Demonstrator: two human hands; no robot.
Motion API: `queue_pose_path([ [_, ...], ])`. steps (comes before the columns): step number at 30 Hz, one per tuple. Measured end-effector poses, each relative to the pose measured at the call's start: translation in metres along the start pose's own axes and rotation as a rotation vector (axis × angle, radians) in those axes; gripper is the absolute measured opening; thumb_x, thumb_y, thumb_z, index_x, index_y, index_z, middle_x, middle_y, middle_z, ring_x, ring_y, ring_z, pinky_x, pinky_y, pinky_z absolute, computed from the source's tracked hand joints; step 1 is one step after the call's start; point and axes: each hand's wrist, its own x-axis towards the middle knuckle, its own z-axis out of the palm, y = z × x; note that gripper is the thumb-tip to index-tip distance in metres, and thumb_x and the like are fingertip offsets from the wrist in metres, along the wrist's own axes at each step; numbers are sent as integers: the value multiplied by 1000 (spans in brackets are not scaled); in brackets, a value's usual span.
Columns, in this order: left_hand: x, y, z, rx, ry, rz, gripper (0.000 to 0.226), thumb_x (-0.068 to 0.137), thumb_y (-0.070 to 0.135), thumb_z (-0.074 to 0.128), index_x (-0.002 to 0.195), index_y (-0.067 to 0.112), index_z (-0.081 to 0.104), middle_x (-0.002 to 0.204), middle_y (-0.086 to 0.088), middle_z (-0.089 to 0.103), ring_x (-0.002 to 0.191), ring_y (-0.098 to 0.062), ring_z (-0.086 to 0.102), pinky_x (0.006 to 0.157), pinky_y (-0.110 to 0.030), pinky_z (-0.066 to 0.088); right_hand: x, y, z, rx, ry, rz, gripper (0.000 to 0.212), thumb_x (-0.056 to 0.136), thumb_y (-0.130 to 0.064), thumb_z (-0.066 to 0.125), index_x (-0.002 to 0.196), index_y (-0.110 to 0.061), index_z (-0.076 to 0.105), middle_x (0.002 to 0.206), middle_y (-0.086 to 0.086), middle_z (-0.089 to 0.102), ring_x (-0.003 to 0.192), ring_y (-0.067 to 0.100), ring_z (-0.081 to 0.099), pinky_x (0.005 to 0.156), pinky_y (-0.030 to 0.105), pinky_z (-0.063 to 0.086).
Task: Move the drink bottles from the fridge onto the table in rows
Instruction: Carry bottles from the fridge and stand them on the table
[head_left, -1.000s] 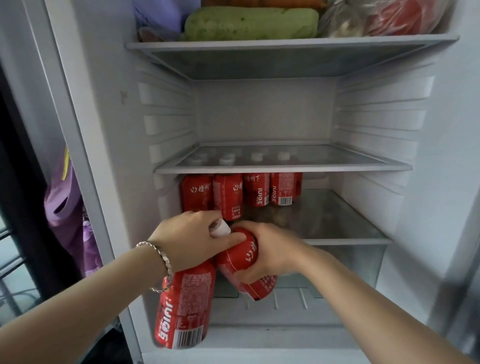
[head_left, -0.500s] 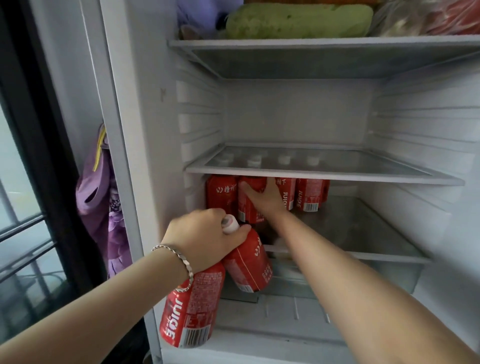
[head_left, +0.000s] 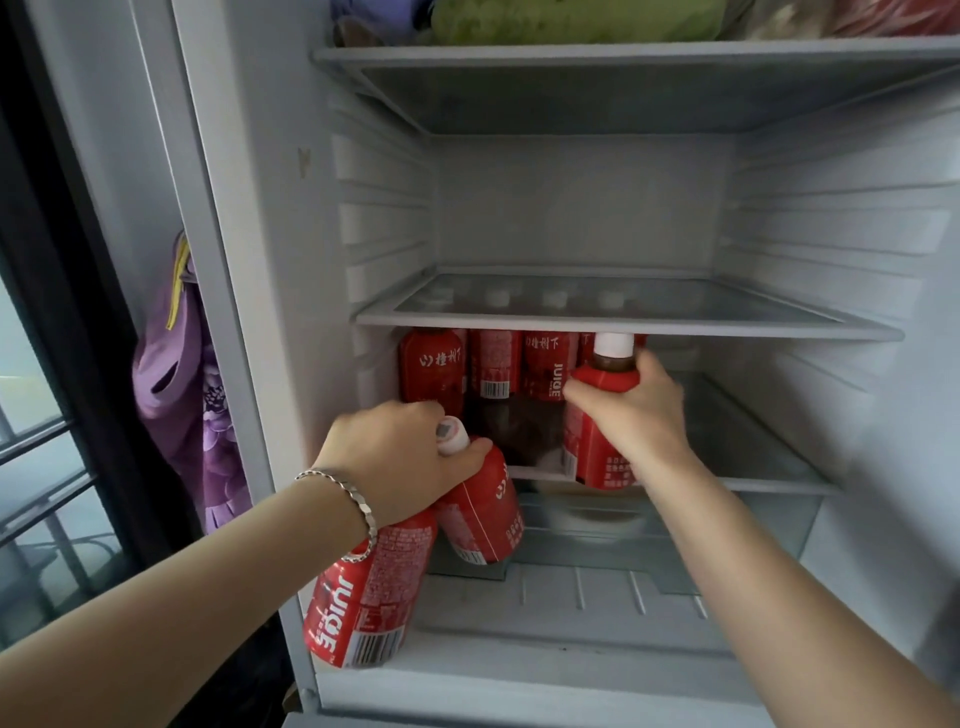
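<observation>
— What's closest?
— The left hand (head_left: 400, 457), squeezing two bottles (head_left: 363, 597) by their tops at the fridge (head_left: 571, 208) front.
— And farther in?
— The right hand (head_left: 634, 415) is wrapped round a third bottle (head_left: 605, 462) on the shelf (head_left: 769, 484). Pull it out low and slow. Other bottles (head_left: 493, 364) stand behind.

At the far left of the frame, a barred window (head_left: 28, 483) lets in pale daylight beside a dark frame (head_left: 67, 291). A purple floral cloth (head_left: 192, 415) with a yellow strap (head_left: 179, 283) hangs against the grey-white wall (head_left: 98, 104).
</observation>
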Motion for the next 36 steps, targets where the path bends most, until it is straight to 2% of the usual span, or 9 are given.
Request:
queue_pose_path([
  [4, 0, 4, 2, -8, -25, 25, 52, 74, 76, 32, 70, 27, 48, 65, 12, 52, 58, -8, 49, 51, -23, 35, -4, -3, -7, -126, 244, -32, 47, 75, -53, 66, 101, -16, 56, 118, 13, 44, 119, 34, 39, 95, 47, 39],
  [8, -1, 5, 1, -24, -46, 47, 52, 74, 76, 33, 66, 26, 45, 63, 12, 50, 56, -7, 48, 52, -23, 37, -12, -11, -12, -345, 377, -302, 37, 82, -49, 59, 84, -12, 59, 84, 0, 49, 88, 27, 55, 67, 32, 38],
  [14, -9, 1, -3, -14, -109, 139, 49, 76, 74, 32, 66, 27, 42, 66, 12, 49, 61, -11, 50, 54, -25, 36, -40, -12, -19, -499, 341, -466, 22, 78, -38, 65, 76, -20, 53, 71, -7, 50, 60, 15, 45, 48, 22, 24],
  [18, -33, -1, -9, 46, -96, 122, 49, 76, 74, 33, 68, 26, 43, 66, 10, 49, 60, -14, 49, 55, -25, 35, -65, -21, -17, -590, 146, -573, 22, 77, -42, 63, 73, -26, 48, 66, -13, 46, 61, 13, 46, 48, 17, 25],
  [21, -67, -6, -19, 61, -105, 41, 48, 76, 74, 32, 71, 27, 43, 66, 9, 48, 60, -14, 48, 57, -25, 36, -85, -28, -6, -677, -129, -690, 25, 77, -45, 62, 70, -24, 50, 70, -12, 51, 64, 14, 53, 49, 22, 35],
  [25, -126, -16, -34, 116, -102, -112, 52, 76, 74, 32, 59, 25, 32, 60, 10, 42, 59, -16, 43, 58, -26, 34, -121, -32, 21, -761, -473, -821, 31, 73, -47, 58, 63, -25, 39, 68, -10, 43, 65, 17, 46, 45, 24, 21],
  [31, -255, -32, -59, 243, -215, -409, 51, 78, 70, 30, 60, 23, 30, 53, 9, 37, 54, -16, 44, 54, -27, 32, -216, -19, 67, -623, -899, -1021, 26, 75, -51, 60, 76, -29, 47, 79, -10, 50, 71, 16, 49, 49, 23, 26],
  [34, -333, -31, -76, 311, -285, -568, 49, 78, 69, 31, 64, 22, 32, 61, 6, 51, 67, -22, 59, 56, -28, 34, -276, -18, 84, -537, -1053, -1133, 26, 77, -50, 58, 82, -28, 45, 93, -7, 55, 93, 19, 54, 58, 25, 29],
  [36, -388, -26, -89, 379, -317, -678, 48, 78, 68, 34, 72, 21, 40, 81, 1, 66, 78, -24, 65, 61, -29, 38, -322, -21, 93, -491, -1140, -1228, 27, 79, -50, 56, 89, -26, 52, 104, -4, 59, 103, 19, 55, 69, 28, 35],
])
